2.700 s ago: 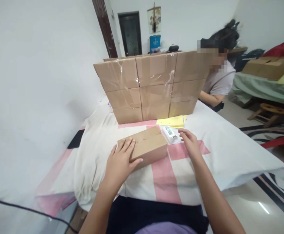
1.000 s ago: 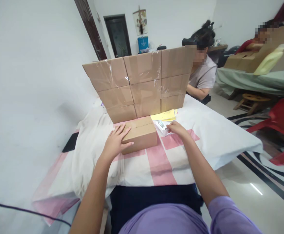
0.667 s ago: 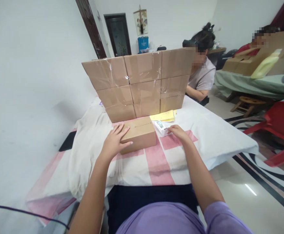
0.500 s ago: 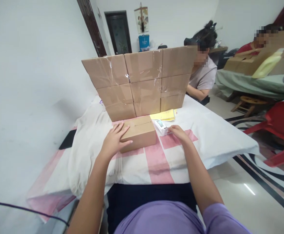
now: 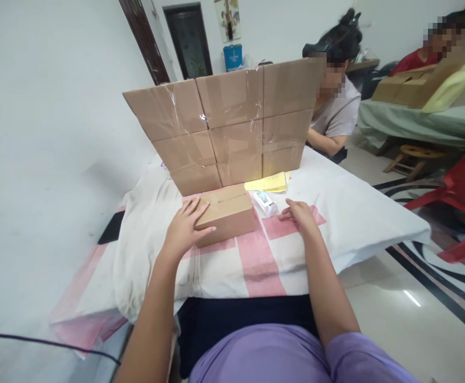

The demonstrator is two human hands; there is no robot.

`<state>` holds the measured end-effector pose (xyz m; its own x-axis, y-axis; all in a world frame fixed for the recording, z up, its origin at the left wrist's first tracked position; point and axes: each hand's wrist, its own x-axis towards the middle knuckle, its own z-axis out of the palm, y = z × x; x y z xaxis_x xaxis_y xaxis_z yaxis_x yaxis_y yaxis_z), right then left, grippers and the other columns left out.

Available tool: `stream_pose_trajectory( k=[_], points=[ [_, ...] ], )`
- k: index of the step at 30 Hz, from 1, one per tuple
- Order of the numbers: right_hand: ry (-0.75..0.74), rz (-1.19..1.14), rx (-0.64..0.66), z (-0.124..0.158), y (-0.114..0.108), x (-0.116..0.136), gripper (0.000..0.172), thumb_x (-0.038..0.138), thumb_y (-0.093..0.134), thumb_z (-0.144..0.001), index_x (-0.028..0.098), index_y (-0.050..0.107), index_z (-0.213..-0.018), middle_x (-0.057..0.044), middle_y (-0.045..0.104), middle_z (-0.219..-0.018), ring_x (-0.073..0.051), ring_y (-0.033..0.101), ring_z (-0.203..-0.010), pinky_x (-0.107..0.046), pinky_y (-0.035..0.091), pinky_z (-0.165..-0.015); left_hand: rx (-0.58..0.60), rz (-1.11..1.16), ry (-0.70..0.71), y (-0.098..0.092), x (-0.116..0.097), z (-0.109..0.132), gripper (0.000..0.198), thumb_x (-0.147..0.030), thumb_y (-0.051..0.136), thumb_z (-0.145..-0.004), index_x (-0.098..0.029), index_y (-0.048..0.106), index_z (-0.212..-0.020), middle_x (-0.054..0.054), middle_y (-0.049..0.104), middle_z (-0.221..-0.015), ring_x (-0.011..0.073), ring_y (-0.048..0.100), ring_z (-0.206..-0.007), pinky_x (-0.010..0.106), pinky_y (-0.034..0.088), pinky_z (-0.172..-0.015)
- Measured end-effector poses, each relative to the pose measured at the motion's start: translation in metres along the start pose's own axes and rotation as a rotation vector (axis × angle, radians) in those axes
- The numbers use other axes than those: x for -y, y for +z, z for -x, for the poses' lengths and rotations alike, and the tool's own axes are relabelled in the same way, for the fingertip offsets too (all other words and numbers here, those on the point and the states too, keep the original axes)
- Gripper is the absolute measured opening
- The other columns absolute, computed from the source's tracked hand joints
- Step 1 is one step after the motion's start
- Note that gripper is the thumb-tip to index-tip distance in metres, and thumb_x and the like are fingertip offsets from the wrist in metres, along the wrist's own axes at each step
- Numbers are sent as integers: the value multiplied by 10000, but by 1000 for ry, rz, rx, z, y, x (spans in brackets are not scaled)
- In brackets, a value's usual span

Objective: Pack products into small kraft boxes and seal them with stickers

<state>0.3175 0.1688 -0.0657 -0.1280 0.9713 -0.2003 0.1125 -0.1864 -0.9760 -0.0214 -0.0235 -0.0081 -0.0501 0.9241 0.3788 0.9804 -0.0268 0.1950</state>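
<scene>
My left hand [image 5: 185,226] lies with spread fingers on the left end of a closed brown cardboard box [image 5: 228,215]. Its fingertips rest on the top and the thumb stretches along the front side. Just right of that box sits a small white box [image 5: 264,204] with a bluish print on its upper face. My right hand [image 5: 299,214] hovers to the right of the white box, apart from it, fingers loosely parted and nothing visible in them. Yellow paper sheets [image 5: 268,182] lie behind the white box.
A wall of taped cardboard boxes [image 5: 236,141] stands across the table behind the box. The tablecloth [image 5: 352,213] is white with pink patches. A black flat object [image 5: 111,227] lies at the left edge. Beyond the wall sits a person [image 5: 339,101]; a red chair [image 5: 463,186] stands right.
My right hand has let go of the white box and drawn back slightly to the right. The left hand keeps its place on the cardboard box. The view has tipped down a little.
</scene>
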Motion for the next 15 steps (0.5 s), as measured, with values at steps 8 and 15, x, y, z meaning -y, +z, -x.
stream_pose_trajectory(
  k=[8, 15],
  points=[
    [-51, -53, 58, -3, 17, -6, 369, 350, 747, -841, 251, 395, -795, -42, 735, -689, -176, 717, -576, -180, 414, -370, -18, -1, 16, -2, -1, 0, 810, -668, 664, -859, -208, 531, -1512, 126, 391, -1662, 359, 322, -1551, 527, 310, -1260],
    [-110, -151, 126, -9, 28, -12, 445, 313, 760, -689, 270, 337, -823, 19, 705, -633, -154, 671, -534, -158, 333, -350, -5, 24, -15, -3, -3, 0, 816, -681, 662, -854, -221, 527, -1515, 112, 387, -1665, 363, 307, -1559, 549, 306, -1260]
  ],
)
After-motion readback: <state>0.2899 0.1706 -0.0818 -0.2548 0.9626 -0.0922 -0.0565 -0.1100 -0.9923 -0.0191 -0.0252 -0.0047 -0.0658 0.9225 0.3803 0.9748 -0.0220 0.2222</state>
